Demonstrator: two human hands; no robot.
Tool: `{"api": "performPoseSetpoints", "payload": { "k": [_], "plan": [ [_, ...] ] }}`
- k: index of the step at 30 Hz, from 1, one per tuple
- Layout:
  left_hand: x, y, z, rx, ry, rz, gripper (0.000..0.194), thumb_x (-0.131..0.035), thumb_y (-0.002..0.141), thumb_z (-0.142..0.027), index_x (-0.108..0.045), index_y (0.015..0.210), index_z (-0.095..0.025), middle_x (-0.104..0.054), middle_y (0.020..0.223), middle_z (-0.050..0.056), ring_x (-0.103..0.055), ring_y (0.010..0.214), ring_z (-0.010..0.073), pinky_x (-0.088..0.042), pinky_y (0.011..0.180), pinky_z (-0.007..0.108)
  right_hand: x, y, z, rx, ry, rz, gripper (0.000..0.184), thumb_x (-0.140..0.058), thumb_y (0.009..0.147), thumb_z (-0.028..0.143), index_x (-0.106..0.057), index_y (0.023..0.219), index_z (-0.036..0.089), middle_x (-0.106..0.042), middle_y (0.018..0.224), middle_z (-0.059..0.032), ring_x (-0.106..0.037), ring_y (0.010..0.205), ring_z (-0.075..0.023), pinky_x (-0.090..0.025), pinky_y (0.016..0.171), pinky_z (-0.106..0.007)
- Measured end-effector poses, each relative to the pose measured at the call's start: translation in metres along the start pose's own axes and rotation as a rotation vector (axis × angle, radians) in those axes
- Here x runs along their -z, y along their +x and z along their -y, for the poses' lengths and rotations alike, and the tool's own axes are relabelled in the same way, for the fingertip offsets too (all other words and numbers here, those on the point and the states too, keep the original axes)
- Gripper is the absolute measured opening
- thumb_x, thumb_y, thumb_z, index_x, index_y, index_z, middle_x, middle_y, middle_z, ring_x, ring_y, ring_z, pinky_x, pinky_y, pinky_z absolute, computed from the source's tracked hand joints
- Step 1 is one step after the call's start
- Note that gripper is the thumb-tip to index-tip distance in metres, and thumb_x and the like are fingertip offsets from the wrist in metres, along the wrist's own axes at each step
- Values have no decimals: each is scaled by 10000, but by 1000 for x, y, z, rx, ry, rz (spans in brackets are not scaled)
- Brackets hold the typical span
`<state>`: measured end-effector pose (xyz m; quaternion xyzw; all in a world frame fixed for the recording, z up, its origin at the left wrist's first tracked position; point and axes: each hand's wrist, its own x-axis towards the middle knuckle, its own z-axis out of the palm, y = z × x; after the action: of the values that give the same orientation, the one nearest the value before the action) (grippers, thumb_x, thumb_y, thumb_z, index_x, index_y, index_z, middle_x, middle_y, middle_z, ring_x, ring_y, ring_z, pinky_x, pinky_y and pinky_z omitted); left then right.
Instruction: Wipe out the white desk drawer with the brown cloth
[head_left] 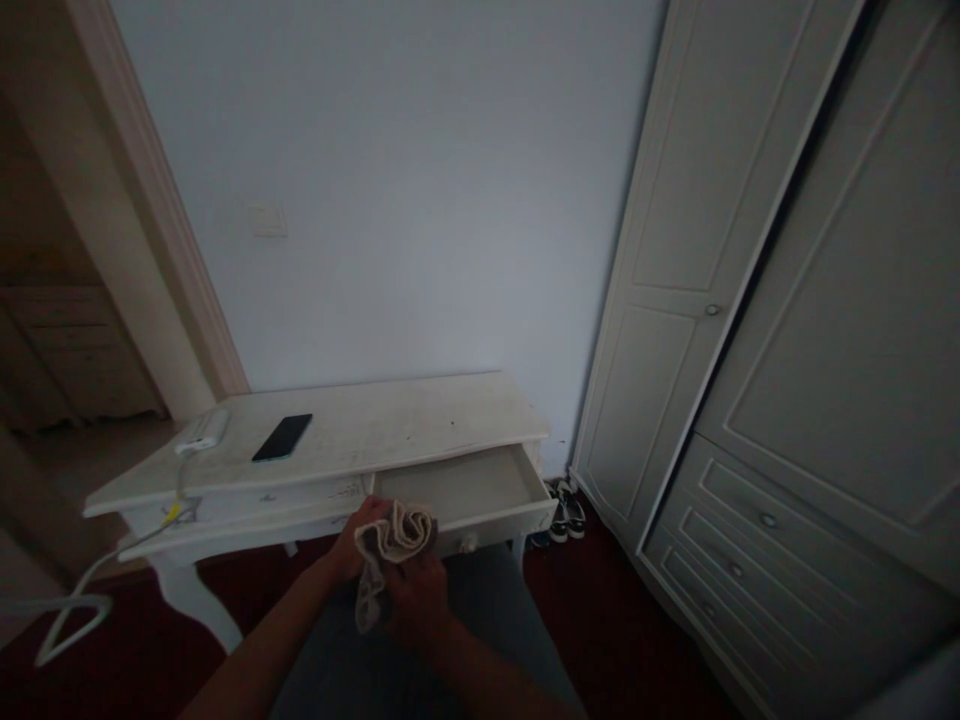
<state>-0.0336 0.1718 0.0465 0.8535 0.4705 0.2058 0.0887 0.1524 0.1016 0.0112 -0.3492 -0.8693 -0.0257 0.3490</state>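
Note:
A bunched-up cloth (396, 536), greyish with a pale edge, is held between my two hands in front of the pulled-out drawer (480, 487). My left hand (351, 545) grips its left side, and its fingers are partly hidden behind the folds. On the lower right of the cloth, my right hand (418, 597) is closed around it. One end of the cloth hangs down between the hands. The drawer belongs to a white table (390, 420), and a small knob (469, 545) shows on its front.
A dark phone (283, 438) lies on the tabletop, left of the middle. Beside it, at the left end, sits a white power strip (202, 431) with a cable (97, 570) hanging down. Shoes (568, 512) stand on the floor near the white wardrobe (660, 330) at right.

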Motion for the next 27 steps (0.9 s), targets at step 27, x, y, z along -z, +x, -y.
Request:
{"api": "performPoseSetpoints", "payload": {
  "k": [27],
  "plan": [
    [8, -1, -5, -96, 245, 98, 263, -498, 1031, -195, -755, 1081, -218, -748, 1153, 96, -582, 1084, 256, -460, 989, 408, 0, -9, 2, 156, -67, 240, 399, -703, 899, 311, -696, 1296, 275, -798, 1231, -16, -748, 1043, -281, -609, 845, -337]
  ]
}}
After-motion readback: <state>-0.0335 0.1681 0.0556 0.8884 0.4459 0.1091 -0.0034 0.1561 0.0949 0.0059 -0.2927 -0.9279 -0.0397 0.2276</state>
